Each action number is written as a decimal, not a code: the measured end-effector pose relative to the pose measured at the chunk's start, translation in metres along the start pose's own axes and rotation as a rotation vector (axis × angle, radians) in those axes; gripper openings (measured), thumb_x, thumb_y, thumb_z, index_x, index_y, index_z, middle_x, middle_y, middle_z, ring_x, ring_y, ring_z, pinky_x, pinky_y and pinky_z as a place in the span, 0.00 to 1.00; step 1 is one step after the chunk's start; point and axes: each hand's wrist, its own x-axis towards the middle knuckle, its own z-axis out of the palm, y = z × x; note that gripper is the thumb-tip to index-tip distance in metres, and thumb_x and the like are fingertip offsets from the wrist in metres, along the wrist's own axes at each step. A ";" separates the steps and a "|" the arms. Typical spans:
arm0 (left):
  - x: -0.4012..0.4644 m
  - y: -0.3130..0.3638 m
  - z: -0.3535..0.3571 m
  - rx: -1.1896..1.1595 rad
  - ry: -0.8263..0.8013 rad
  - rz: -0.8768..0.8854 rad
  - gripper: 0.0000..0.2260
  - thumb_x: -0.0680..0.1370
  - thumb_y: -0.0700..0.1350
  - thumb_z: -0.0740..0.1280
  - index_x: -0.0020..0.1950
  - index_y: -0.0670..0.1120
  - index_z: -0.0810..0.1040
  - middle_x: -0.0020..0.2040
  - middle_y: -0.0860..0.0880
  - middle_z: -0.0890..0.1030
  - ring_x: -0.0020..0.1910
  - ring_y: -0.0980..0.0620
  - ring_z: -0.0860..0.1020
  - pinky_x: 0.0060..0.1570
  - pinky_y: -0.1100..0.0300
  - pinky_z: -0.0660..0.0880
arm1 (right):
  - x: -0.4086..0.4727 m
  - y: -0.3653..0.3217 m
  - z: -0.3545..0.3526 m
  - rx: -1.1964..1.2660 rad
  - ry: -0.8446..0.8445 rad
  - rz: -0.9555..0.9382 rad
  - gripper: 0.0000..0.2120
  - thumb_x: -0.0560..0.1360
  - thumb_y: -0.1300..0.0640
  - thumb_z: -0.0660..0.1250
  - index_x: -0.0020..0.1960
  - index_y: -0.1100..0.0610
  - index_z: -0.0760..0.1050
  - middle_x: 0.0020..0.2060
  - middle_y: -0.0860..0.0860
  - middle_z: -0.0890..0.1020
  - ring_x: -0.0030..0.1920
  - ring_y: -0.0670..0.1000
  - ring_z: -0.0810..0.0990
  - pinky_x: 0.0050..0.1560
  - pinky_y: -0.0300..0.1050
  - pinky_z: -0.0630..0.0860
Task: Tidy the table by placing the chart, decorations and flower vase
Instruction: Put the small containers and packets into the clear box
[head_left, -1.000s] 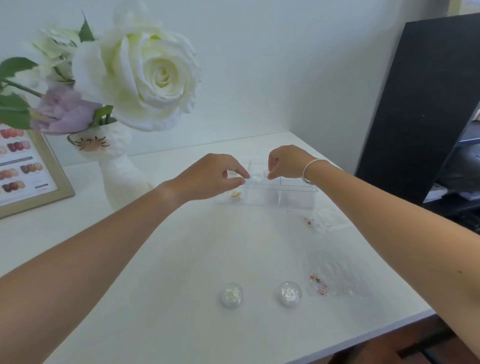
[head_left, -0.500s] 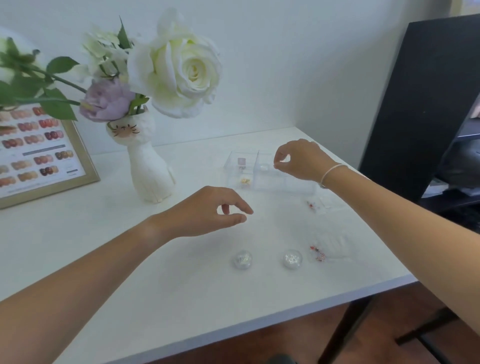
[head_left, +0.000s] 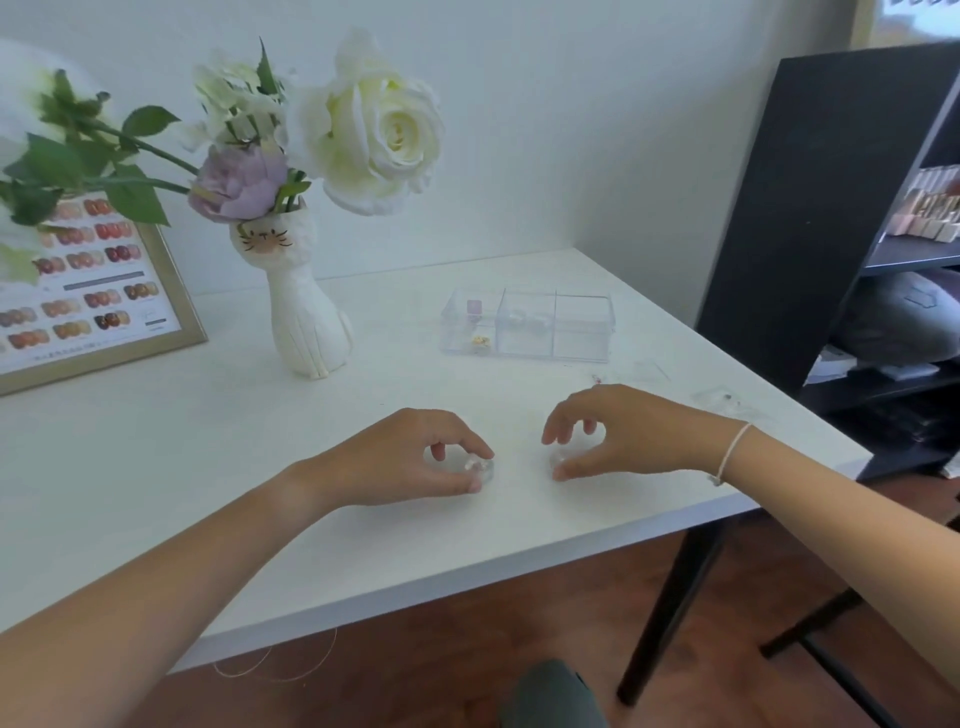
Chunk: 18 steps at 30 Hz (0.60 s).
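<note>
With left hand (head_left: 415, 457) pinching one glitter pot (head_left: 475, 470) and right hand (head_left: 618, 434) curled over the other (head_left: 561, 462), sat six o'clock of clear organizer (head_left: 527, 332).

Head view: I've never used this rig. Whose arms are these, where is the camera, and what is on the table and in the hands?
There is no robot here. The camera sits on a person's head, looking forward and down, so both arms are that person's own. The left hand curls its fingers round a small clear round jar standing on the white table. The right hand curls over a second small clear jar; whether it grips yet is unclear. Further back stand a cat-shaped flower vase, a framed nail colour chart and a clear divided box holding a few small decorations.
</note>
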 end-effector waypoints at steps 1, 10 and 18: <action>-0.001 0.000 0.001 -0.003 0.010 -0.003 0.09 0.71 0.53 0.71 0.51 0.62 0.79 0.51 0.62 0.79 0.45 0.61 0.74 0.39 0.76 0.66 | -0.001 0.000 0.002 -0.003 -0.009 -0.007 0.13 0.67 0.41 0.70 0.50 0.40 0.75 0.45 0.36 0.77 0.46 0.39 0.72 0.45 0.33 0.68; 0.006 0.001 0.005 -0.069 0.118 0.022 0.07 0.72 0.52 0.70 0.47 0.63 0.79 0.47 0.62 0.80 0.41 0.61 0.74 0.37 0.75 0.67 | 0.001 0.004 -0.002 -0.007 0.047 -0.029 0.11 0.70 0.46 0.69 0.51 0.42 0.74 0.44 0.38 0.76 0.44 0.40 0.72 0.44 0.32 0.69; 0.073 0.015 -0.033 -0.042 0.342 0.062 0.05 0.71 0.51 0.71 0.43 0.61 0.79 0.47 0.58 0.82 0.35 0.57 0.74 0.36 0.73 0.69 | 0.008 0.018 -0.025 0.093 0.161 -0.005 0.11 0.70 0.48 0.70 0.50 0.40 0.73 0.49 0.42 0.78 0.46 0.45 0.75 0.45 0.36 0.71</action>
